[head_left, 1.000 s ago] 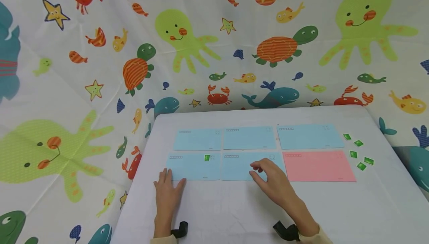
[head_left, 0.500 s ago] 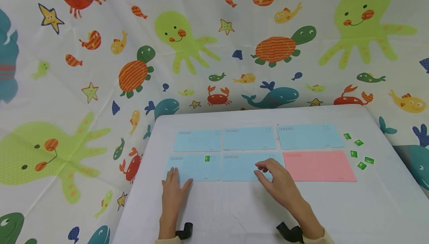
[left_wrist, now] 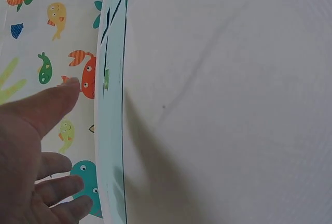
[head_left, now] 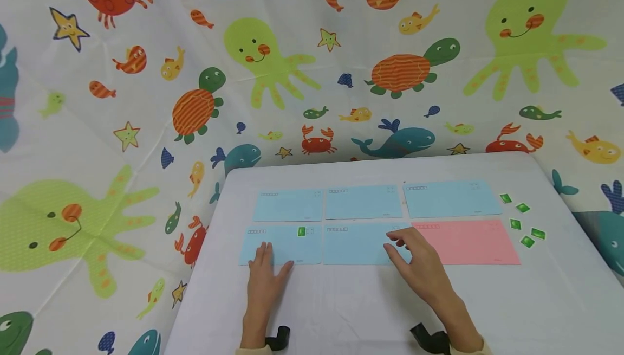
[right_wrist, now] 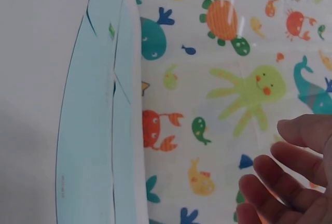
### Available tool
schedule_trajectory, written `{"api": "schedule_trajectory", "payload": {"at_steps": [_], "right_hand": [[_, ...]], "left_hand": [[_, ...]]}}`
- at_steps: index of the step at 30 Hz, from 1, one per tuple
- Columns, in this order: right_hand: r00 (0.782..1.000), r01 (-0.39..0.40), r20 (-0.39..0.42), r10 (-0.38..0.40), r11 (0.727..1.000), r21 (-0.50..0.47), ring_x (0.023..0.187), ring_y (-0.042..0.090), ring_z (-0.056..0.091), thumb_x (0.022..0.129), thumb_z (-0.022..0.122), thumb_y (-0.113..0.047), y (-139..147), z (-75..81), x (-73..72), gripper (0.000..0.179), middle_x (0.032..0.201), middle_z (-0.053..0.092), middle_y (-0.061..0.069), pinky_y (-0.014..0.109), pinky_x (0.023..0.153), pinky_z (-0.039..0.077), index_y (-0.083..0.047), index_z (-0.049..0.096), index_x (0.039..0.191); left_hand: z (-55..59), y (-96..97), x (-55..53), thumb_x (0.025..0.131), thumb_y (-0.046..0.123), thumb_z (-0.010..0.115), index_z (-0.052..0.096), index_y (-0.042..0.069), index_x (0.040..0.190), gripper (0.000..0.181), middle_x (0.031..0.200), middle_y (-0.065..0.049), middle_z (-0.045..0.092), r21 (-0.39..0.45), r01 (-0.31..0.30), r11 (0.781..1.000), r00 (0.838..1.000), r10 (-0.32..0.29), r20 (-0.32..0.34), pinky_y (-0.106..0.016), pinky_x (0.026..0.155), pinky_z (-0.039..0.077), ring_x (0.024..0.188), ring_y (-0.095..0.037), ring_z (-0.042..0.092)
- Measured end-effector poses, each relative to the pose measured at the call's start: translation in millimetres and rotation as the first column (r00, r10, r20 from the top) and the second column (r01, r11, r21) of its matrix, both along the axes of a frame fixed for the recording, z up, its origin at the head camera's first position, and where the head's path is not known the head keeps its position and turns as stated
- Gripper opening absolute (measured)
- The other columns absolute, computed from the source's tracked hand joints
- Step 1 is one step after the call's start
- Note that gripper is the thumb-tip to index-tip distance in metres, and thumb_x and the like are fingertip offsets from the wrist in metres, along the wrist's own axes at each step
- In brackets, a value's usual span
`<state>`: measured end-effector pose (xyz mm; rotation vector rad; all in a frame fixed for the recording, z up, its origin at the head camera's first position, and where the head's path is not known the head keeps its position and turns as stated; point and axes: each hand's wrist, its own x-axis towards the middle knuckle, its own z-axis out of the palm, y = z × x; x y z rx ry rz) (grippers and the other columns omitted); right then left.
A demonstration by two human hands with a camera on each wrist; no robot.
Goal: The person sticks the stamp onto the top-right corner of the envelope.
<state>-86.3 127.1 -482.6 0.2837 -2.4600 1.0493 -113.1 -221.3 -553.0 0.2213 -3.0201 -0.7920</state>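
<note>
In the head view my left hand (head_left: 263,276) has its fingertips over the lower edge of a blue envelope (head_left: 307,249), fingers relaxed and holding nothing. That envelope bears one green stamp (head_left: 301,231) near its upper right corner. My right hand (head_left: 423,264) hovers at the right end of the front middle blue envelope (head_left: 353,246), thumb and fingers apart and loosely bent. It overlaps the left edge of a pink envelope (head_left: 475,244). Both wrist views show the left hand (left_wrist: 31,151) and the right hand (right_wrist: 298,177) with nothing between their fingers.
Three more blue envelopes, at left (head_left: 287,208), middle (head_left: 363,203) and right (head_left: 453,200), form the back row. Several loose green stamps (head_left: 515,224) lie on the white table (head_left: 341,311) right of the envelopes. A sea-animal curtain (head_left: 317,73) hangs behind.
Both hands have slid to the right, the left one further over its envelope and the right one toward the pink envelope. Envelopes and stamps keep their places.
</note>
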Motion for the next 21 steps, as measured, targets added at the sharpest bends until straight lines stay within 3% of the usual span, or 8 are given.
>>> {"api": "schedule_trajectory", "payload": {"at_steps": [8,21], "right_hand": [[0.996,0.018,-0.084,-0.019,1.0,-0.02,0.086,0.017,0.063,0.077,0.081,0.002,9.8,-1.5,-2.3,0.031,0.1,0.069,0.003,0.014,0.078,0.049,-0.006,0.069,0.105],[0.995,0.07,-0.062,-0.073,0.996,-0.052,0.088,0.02,0.063,0.079,0.078,0.005,21.9,-2.3,-1.4,0.028,0.104,0.07,0.005,0.01,0.079,0.047,-0.002,0.07,0.106]], "left_hand": [[-1.4,12.5,2.7,0.087,0.039,0.077,0.041,-0.004,0.15,0.084,0.159,-0.024,0.036,0.015,0.031,0.999,0.999,-0.031,-0.016,-0.065,0.119,0.023,0.149,-0.045,0.03],[-2.1,28.2,5.8,0.087,0.041,0.076,0.044,-0.002,0.148,0.082,0.158,-0.021,0.04,-0.001,0.09,0.996,0.995,-0.09,-0.038,-0.063,0.117,0.03,0.148,-0.043,0.034]]}}
